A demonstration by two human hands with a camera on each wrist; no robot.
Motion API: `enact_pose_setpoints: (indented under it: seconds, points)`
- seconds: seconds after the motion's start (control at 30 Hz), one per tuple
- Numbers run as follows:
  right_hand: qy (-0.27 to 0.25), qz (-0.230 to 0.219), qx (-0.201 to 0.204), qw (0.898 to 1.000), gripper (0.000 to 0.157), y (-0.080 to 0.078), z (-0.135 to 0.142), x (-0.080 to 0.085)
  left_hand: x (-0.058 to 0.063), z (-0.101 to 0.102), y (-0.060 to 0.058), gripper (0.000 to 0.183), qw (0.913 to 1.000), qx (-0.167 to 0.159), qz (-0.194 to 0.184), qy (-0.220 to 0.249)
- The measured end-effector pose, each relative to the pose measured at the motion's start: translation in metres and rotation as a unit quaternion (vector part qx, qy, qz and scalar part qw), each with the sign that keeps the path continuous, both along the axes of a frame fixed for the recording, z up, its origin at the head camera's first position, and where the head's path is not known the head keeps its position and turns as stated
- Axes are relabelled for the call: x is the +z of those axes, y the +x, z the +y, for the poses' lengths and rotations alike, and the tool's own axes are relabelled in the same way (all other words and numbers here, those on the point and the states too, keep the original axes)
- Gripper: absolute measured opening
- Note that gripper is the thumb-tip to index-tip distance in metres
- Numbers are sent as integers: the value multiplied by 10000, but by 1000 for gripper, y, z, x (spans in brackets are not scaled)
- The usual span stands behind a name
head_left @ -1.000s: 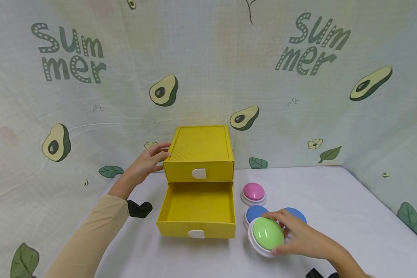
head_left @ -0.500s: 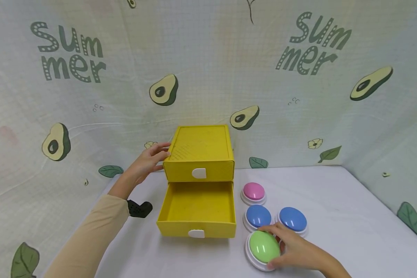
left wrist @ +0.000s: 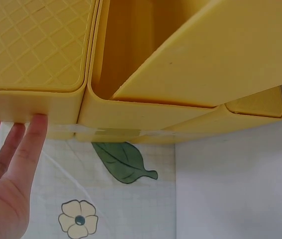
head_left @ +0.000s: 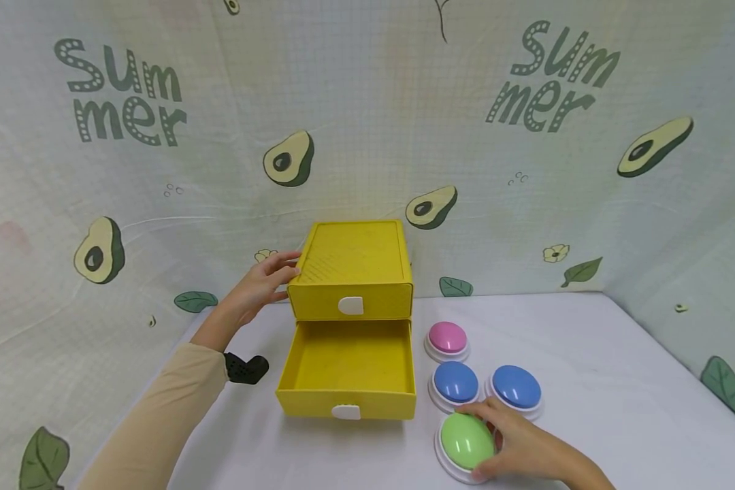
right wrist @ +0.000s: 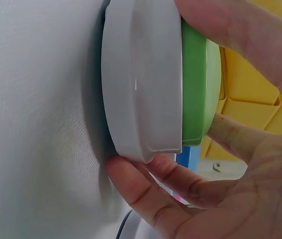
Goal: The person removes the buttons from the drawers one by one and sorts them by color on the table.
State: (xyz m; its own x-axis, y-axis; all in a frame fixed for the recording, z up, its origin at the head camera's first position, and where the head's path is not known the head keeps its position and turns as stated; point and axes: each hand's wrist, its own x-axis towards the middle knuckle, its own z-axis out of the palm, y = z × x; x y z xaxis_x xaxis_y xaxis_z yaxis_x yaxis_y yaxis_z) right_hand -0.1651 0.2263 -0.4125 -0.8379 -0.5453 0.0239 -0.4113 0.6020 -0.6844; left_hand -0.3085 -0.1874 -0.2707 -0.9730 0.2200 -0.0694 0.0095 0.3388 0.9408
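Observation:
A yellow two-drawer box (head_left: 355, 253) stands on the table, its upper drawer pushed in and its lower drawer (head_left: 354, 361) pulled out with nothing inside. My left hand (head_left: 258, 286) steadies the box's left side, fingers extended against the wall near the top. In the left wrist view the fingertips (left wrist: 37, 124) touch the yellow side. My right hand (head_left: 517, 446) holds a green push button (head_left: 467, 441) with a round white base (right wrist: 143, 84), thumb on one side and fingers on the other. The base sits at the tabletop, right of the drawer's front.
Two blue push buttons (head_left: 456, 381) (head_left: 516, 387) lie just behind the green one, and a pink push button (head_left: 448, 337) is farther back beside the box. A cloth printed with avocados (head_left: 289, 160) hangs behind and beside the white table (head_left: 588, 381).
My right hand has brought the green button down and toward me, from overlapping the blue buttons to the tabletop in front of them. My left hand and the box stay put.

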Motion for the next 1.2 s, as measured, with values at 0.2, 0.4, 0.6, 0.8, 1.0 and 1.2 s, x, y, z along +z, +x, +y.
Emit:
enact_pose_setpoints:
  seconds: [0.2,0.4,0.6,0.8,1.0,1.2]
  points:
    - [-5,-178,-40,9998,74,-1,0,0,0,-1,0,53,10000,-1,7,10]
    - [-31,-124,21,9999,74,-1,0,0,-1,-1,0,53,10000,-16,-2,54]
    - [-73,32,91,9999,73,1,-1,-2,-1,-2,1,53,10000,-27,-18,73]
    - [108,-34,-45,9999,72,2,-2,-2,-1,-2,0,53,9999,-38,-11,95]
    - [100,-92,-37,9999,71,2,-2,-1,-1,-1,1,53,9999,-76,20,86]
    - [43,-1,52,10000,72,2,-1,-2,-1,0,0,53,9999,-61,26,84]
